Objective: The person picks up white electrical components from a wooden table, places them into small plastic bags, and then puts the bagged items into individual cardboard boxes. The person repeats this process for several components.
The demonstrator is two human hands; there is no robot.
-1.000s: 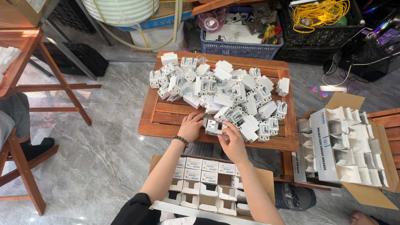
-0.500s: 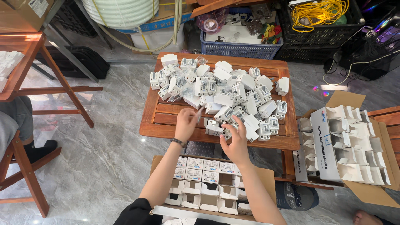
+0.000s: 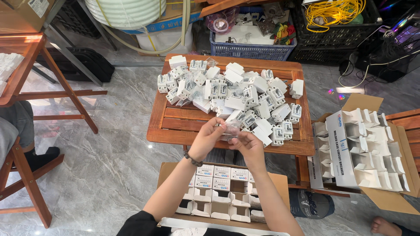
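My left hand and my right hand meet over the near edge of a small wooden slatted table. Between their fingertips they pinch a small clear plastic bag with something small inside. A heap of several white circuit breakers covers the far and right parts of the table, the nearest ones just beyond my right hand. A dark bracelet sits on my left wrist.
Below my arms stands an open carton of small white boxes. To the right is a cardboard box of empty white cartons. A blue basket, black crates and yellow cable lie behind the table. Wooden furniture and a seated person's leg are at left.
My hands have lifted off the breaker at the pile's edge and come together nearer me, now holding the small clear bag between them.
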